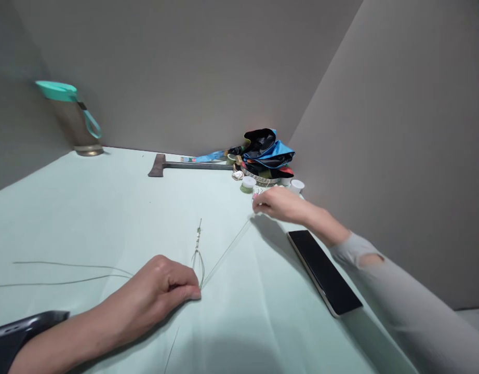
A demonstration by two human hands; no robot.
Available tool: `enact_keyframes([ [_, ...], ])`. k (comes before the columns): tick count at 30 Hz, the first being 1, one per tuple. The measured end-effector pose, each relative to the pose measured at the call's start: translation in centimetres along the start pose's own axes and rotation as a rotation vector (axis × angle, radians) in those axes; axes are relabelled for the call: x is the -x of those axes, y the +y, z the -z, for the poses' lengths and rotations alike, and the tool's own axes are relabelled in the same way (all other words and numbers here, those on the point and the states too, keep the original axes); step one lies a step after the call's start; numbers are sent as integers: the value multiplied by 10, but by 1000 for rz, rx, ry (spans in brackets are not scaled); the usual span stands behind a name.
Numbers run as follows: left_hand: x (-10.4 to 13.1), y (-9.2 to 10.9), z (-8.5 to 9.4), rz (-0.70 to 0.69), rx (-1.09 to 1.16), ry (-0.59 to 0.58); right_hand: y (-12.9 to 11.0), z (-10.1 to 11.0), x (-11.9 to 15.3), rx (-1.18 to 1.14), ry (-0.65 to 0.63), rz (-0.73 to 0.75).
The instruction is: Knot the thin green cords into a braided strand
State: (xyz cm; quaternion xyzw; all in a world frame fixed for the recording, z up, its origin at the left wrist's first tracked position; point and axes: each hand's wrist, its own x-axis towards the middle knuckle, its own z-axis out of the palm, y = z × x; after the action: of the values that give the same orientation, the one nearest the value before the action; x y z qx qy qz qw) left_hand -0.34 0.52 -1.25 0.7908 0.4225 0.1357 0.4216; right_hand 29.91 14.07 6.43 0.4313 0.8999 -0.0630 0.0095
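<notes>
Low in the middle, my left hand (177,283) is closed in a pinch on the lower end of a small knotted cord piece (198,241). The piece lies on the pale green table with a thin pin-like tip at its top and open loops below the knots. A thin cord (227,248) runs taut from there up to my right hand (276,202), whose fingers are closed on its other end. My right hand is raised off the table, with its shadow beneath. Loose cord strands (76,265) stretch left from behind my left hand.
A phone (325,272) lies under my right forearm. At the back are a hatchet (185,165), a blue and black pouch (268,153), a green thread spool (248,184) and a white spool (297,186). A bottle with a teal lid (74,119) stands at the far left.
</notes>
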Motion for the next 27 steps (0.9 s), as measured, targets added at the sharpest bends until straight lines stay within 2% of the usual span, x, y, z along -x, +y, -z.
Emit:
enact_keyframes([
  [2,0,-3,-2,-17,12,12,11,14,-26,70,41,-34],
  [4,0,-4,-3,-29,23,20,13,22,-49,116,119,-40],
  [7,1,-3,-5,-35,48,27,-4,18,-66,140,246,11],
  [9,1,-2,-6,-33,70,33,-28,6,-58,128,322,60],
  [11,1,-1,-5,-33,97,37,-57,-12,-34,85,372,133],
  [14,1,-1,-5,-34,143,49,-101,-45,14,-24,342,303],
  [17,1,-1,-4,-35,187,60,-129,-73,48,-95,330,424],
  [20,2,-2,-3,-30,225,70,-136,-90,53,-102,373,462],
  [23,4,-3,-1,-13,246,80,-128,-98,45,-74,434,491],
  [27,3,-5,2,14,251,90,-115,-103,40,-107,583,520],
])
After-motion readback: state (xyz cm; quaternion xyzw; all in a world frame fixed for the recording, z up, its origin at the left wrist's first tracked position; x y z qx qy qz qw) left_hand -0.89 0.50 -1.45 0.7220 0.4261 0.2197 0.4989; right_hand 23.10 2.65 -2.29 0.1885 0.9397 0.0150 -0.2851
